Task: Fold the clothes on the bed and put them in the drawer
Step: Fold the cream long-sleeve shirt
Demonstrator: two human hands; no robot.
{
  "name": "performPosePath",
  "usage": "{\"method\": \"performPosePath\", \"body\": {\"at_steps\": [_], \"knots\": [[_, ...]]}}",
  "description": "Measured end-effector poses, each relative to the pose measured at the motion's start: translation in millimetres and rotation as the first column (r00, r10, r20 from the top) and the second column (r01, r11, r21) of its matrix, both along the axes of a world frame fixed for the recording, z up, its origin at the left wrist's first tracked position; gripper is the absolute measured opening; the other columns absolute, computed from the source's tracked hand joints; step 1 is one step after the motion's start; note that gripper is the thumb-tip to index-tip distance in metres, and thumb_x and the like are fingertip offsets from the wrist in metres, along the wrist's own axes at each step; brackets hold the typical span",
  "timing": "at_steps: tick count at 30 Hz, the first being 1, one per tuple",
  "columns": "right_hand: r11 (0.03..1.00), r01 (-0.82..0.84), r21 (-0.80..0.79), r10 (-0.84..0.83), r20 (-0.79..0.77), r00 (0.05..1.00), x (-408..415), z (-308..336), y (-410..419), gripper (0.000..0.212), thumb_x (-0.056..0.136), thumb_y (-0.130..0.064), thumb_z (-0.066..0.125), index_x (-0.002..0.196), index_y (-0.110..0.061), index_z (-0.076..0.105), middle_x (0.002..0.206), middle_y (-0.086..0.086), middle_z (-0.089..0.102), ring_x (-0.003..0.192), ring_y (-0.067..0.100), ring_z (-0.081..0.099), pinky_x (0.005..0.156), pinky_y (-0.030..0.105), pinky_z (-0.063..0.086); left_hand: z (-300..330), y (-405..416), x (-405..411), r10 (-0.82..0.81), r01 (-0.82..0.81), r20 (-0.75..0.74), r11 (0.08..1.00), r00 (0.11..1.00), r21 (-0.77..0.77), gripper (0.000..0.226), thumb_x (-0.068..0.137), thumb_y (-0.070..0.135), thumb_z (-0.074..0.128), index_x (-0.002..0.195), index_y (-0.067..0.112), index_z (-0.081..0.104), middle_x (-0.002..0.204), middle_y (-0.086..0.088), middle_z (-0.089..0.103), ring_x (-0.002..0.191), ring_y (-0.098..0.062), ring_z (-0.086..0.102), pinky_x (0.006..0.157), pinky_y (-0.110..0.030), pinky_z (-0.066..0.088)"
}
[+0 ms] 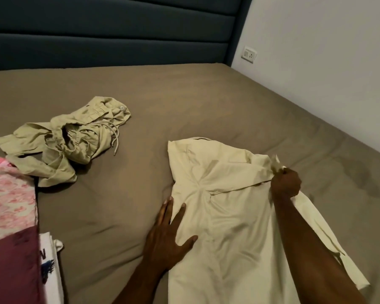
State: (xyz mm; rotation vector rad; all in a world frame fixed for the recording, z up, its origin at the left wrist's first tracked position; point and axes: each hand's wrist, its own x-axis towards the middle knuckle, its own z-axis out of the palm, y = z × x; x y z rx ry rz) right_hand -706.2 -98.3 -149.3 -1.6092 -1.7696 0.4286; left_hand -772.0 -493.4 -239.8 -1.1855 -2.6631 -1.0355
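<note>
Cream cotton fills the space between my two hands: a shirt point(217, 216) lying mostly flat on the bed point(184, 95), collar end away from me. My left hand point(169, 235) rests on its left edge with fingers straight and spread, pinning the cloth to the sheet. My right hand point(285, 183) is curled tight round a bunched sleeve or side panel, lifted a little off the mattress, and a fold line runs from that fist back toward the shirt's middle.

I judge this to be the first side fold, only begun. Next I should carry the gripped cloth across toward my left hand and lay it down smooth; that calls for the left to keep its pressure so the body does not slide.

Beyond my left hand, well apart, crumpled khaki drawstring shorts point(68, 141) wait unfolded. Further left, near the bed's edge, lie a pink patterned cloth point(9, 198), a maroon one point(13, 264) and a white printed piece point(51, 260). No drawer is in view.
</note>
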Motion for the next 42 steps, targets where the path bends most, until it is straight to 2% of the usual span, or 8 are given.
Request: {"method": "performPosePath", "body": {"at_steps": [4, 10, 15, 20, 30, 34, 38, 42], "knots": [[0.916, -0.4, -0.033, 0.277, -0.67, 0.689, 8.9, 65.8, -56.3, 0.016, 0.094, -0.013, 0.066, 0.083, -0.017, 0.076, 0.08, 0.004, 0.069, 0.079, 0.021, 0.064, 0.078, 0.044, 0.059, 3.4, -3.0, -1.2, -0.017, 0.018, 0.063, 0.999, 0.998, -0.027, 0.095, 0.084, 0.086, 0.049, 0.161, 0.042, 0.016, 0.171, 0.01, -0.003, 0.157, -0.009, -0.002, 0.117, -0.03, 0.024], [0.536, -0.844, -0.006, 0.537, -0.77, 0.346, 132.5, 84.2, -235.1, 0.017, 0.083, 0.012, 0.06, 0.096, 0.012, 0.071, 0.112, 0.019, 0.076, 0.109, 0.028, 0.071, 0.093, 0.031, 0.054, 56.6, -16.2, 7.8, -0.138, 0.006, 0.532, 0.97, 0.836, 0.241, 0.07, 0.084, 0.077, 0.061, 0.147, 0.055, 0.042, 0.166, 0.01, 0.028, 0.154, -0.004, 0.017, 0.123, -0.037, 0.026], [0.299, -0.951, -0.083, 0.544, -0.804, 0.241, 222.5, 22.5, -297.8, 0.029, 0.063, -0.02, 0.087, 0.078, 0.002, 0.074, 0.147, 0.017, 0.058, 0.142, 0.029, 0.051, 0.107, 0.041, 0.046, 95.1, -49.0, 71.4, -0.211, -0.357, 0.874, 0.851, 0.437, 0.384, 0.052, 0.088, 0.054, 0.07, 0.117, 0.011, 0.065, 0.088, -0.023, 0.074, 0.067, -0.035, 0.071, 0.058, -0.033, 0.054], [0.377, -0.907, -0.189, 0.263, -0.917, 0.3, 259.7, -9.3, -329.6, 0.033, 0.074, 0.026, 0.045, 0.071, 0.001, 0.066, 0.149, 0.011, 0.057, 0.134, 0.035, 0.051, 0.066, 0.02, 0.048, 92.0, -73.6, 121.5, -0.144, -0.344, 0.96, 0.912, 0.241, 0.223, 0.067, 0.084, 0.035, 0.084, 0.132, 0.01, 0.045, 0.095, -0.03, 0.072, 0.066, -0.038, 0.07, 0.055, -0.038, 0.058], [0.416, -0.845, -0.336, -0.485, -0.868, 0.106, 266.3, -1.1, -360.8, 0.063, 0.014, 0.016, 0.093, 0.072, -0.002, 0.076, 0.105, 0.023, 0.073, 0.086, 0.032, 0.078, 0.07, 0.037, 0.065, 100.5, -87.3, 157.9, -0.084, -0.4, 0.982, 0.905, 0.17, 0.147, 0.073, 0.073, 0.039, 0.091, 0.117, -0.01, 0.058, 0.091, -0.02, 0.067, 0.067, -0.031, 0.07, 0.055, -0.037, 0.061], [0.468, -0.862, -0.194, 0.15, -0.944, 0.294, 260.5, 31.1, -378.8, 0.021, 0.068, 0.023, 0.048, 0.072, 0.003, 0.049, 0.126, 0.011, 0.072, 0.11, 0.025, 0.069, 0.08, 0.031, 0.056, 113.2, -83.7, 167.2, -0.033, -0.288, 0.963, 0.951, 0.268, 0.113, 0.077, 0.066, 0.082, 0.072, 0.086, 0.009, 0.061, 0.075, -0.005, 0.062, 0.057, -0.016, 0.059, 0.057, -0.031, 0.053], [0.315, -0.949, -0.028, 0.816, -0.504, 0.285, 252.1, 60.1, -387.6, 0.051, 0.065, 0.007, 0.048, 0.107, -0.007, 0.072, 0.131, 0.001, 0.071, 0.13, 0.017, 0.061, 0.104, 0.036, 0.048, 124.2, -77.4, 167.3, -0.328, -0.242, 0.924, 0.929, -0.195, 0.279, 0.102, 0.075, 0.097, 0.039, 0.104, 0.006, 0.076, 0.092, -0.014, 0.074, 0.081, -0.028, 0.07, 0.075, -0.037, 0.056], [0.392, -0.91, -0.138, 0.696, -0.602, 0.391, 244.4, 55.8, -390.8, 0.057, 0.085, 0.022, 0.048, 0.125, -0.014, 0.067, 0.114, 0.005, 0.077, 0.107, 0.025, 0.072, 0.095, 0.038, 0.056, 124.4, -80.6, 174.2, -0.542, -0.407, 0.741, 0.827, -0.397, 0.386, 0.077, 0.091, 0.071, 0.051, 0.123, 0.004, 0.07, 0.098, -0.016, 0.074, 0.085, -0.031, 0.072, 0.079, -0.041, 0.057]]}}
